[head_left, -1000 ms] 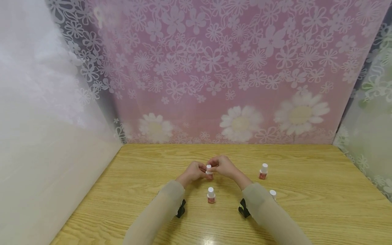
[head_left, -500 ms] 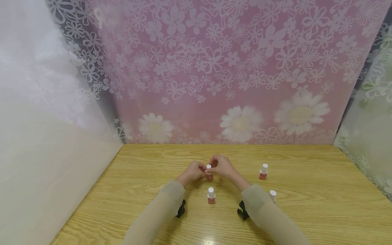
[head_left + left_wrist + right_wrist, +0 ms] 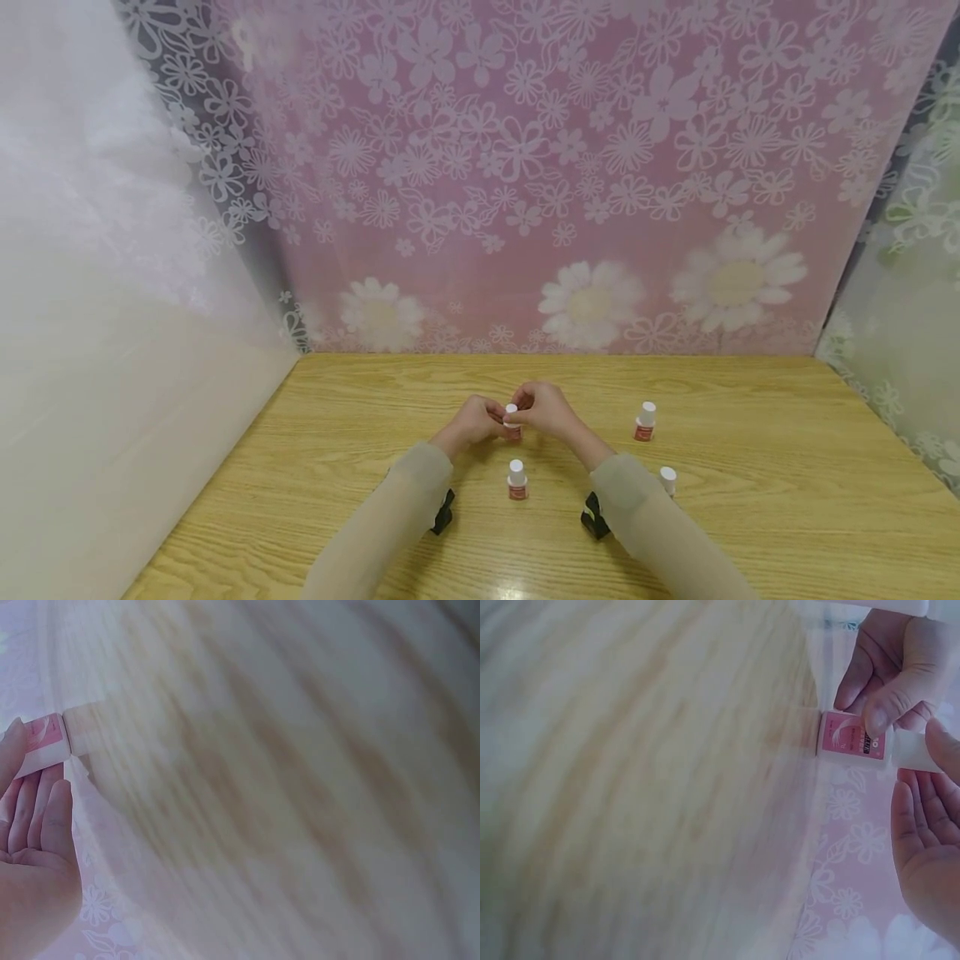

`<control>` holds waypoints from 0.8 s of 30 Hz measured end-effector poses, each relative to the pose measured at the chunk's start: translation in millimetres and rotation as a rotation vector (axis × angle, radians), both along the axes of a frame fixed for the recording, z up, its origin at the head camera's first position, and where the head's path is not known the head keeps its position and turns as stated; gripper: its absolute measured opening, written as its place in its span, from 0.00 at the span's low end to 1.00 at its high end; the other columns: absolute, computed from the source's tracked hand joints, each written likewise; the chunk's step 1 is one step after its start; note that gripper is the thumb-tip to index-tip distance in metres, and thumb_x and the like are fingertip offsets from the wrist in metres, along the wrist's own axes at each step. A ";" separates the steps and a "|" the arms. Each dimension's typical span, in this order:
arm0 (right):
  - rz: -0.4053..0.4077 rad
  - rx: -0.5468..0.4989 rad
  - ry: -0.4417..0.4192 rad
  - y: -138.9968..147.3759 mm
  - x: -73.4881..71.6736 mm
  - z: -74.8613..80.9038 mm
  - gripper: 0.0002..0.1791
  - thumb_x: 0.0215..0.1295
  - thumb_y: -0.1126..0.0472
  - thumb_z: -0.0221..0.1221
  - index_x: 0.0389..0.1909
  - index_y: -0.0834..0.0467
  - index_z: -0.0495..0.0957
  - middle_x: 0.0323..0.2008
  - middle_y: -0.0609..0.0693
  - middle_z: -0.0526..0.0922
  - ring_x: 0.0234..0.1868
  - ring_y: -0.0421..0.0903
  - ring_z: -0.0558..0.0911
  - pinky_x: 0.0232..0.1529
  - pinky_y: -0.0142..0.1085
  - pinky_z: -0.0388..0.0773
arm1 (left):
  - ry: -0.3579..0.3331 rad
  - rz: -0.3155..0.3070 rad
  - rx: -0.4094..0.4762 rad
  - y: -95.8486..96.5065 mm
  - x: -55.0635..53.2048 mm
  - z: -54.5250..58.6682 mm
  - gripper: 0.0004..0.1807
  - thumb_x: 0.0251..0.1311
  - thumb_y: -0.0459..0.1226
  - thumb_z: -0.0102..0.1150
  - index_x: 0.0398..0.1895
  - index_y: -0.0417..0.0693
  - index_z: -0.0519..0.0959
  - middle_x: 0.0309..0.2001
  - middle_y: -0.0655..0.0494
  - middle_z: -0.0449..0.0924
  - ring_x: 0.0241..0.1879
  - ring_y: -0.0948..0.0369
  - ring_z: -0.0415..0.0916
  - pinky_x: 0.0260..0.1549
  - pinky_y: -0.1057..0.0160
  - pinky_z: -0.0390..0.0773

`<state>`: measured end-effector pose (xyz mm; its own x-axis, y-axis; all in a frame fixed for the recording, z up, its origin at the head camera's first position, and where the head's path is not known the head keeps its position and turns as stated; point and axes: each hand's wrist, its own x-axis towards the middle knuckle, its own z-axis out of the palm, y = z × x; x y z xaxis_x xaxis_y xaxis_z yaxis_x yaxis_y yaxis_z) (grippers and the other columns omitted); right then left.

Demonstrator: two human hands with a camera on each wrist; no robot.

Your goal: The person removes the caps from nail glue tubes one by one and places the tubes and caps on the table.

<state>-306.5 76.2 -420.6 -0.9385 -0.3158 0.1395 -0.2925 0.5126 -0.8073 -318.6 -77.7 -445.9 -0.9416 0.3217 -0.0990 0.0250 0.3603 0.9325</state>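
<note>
A small white bottle with a red label stands upright on the table between both hands. My left hand grips its body from the left; in the right wrist view the left thumb lies across the pink-looking label. From the other side my right hand pinches the white cap between thumb and fingers. Only the bottle's base and label, beside the left thumb, show in the left wrist view. Nearer the body, a matching bottle stands below the hands.
Two more such bottles stand to the right: one farther back, the other partly hidden by the right sleeve. Black wrist mounts sit under the forearms. A flowered pink curtain hangs behind the wood-grain table.
Early on, the right hand shifts slightly and its thumb turns leftward across the cap; since half a second ago it looks nearly still. The left hand keeps its hold on the bottle.
</note>
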 end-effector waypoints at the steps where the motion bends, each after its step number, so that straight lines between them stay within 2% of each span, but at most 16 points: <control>1: 0.007 -0.003 -0.001 0.2 0.2 0.2 0.09 0.47 0.63 0.66 0.26 0.61 0.76 0.23 0.47 0.76 0.26 0.42 0.75 0.28 0.35 0.72 | 0.007 -0.002 0.000 0.0 2.5 3.1 0.07 0.41 0.23 0.65 0.26 0.32 0.79 0.25 0.44 0.80 0.28 0.57 0.78 0.31 0.65 0.75; 5: 0.047 -0.004 -0.001 1.4 -0.4 0.3 0.08 0.49 0.64 0.65 0.28 0.61 0.77 0.25 0.47 0.77 0.29 0.42 0.76 0.29 0.35 0.73 | 0.020 -0.019 0.008 0.3 16.4 20.0 0.06 0.42 0.22 0.63 0.26 0.29 0.78 0.26 0.41 0.80 0.29 0.54 0.78 0.32 0.64 0.75; 8: 0.075 0.006 0.005 2.6 -2.1 -0.4 0.07 0.51 0.65 0.64 0.29 0.61 0.77 0.26 0.47 0.77 0.31 0.43 0.76 0.31 0.36 0.73 | 0.006 -0.034 0.024 0.4 22.6 28.8 0.06 0.44 0.21 0.61 0.28 0.27 0.78 0.28 0.38 0.79 0.31 0.51 0.79 0.33 0.62 0.75; 12: 0.111 0.015 0.028 3.9 -3.9 -1.1 0.05 0.52 0.66 0.62 0.30 0.62 0.77 0.27 0.48 0.78 0.33 0.44 0.77 0.33 0.37 0.73 | -0.016 -0.045 0.052 -0.2 21.5 28.9 0.07 0.44 0.21 0.61 0.30 0.25 0.77 0.30 0.36 0.79 0.33 0.50 0.78 0.35 0.61 0.75; 18: 0.174 0.026 0.076 5.1 -6.5 -3.9 0.03 0.53 0.68 0.60 0.30 0.62 0.77 0.27 0.48 0.78 0.32 0.44 0.77 0.33 0.37 0.73 | -0.014 -0.040 0.034 -0.5 22.8 30.3 0.07 0.44 0.21 0.61 0.30 0.25 0.77 0.30 0.36 0.79 0.33 0.50 0.78 0.35 0.59 0.75; 24: 0.203 0.016 0.079 5.0 -7.4 -5.7 0.03 0.54 0.70 0.59 0.30 0.63 0.77 0.28 0.51 0.78 0.32 0.44 0.77 0.34 0.36 0.73 | -0.003 -0.039 0.006 -0.8 20.6 28.2 0.08 0.44 0.22 0.62 0.30 0.26 0.78 0.30 0.37 0.79 0.30 0.54 0.78 0.36 0.56 0.74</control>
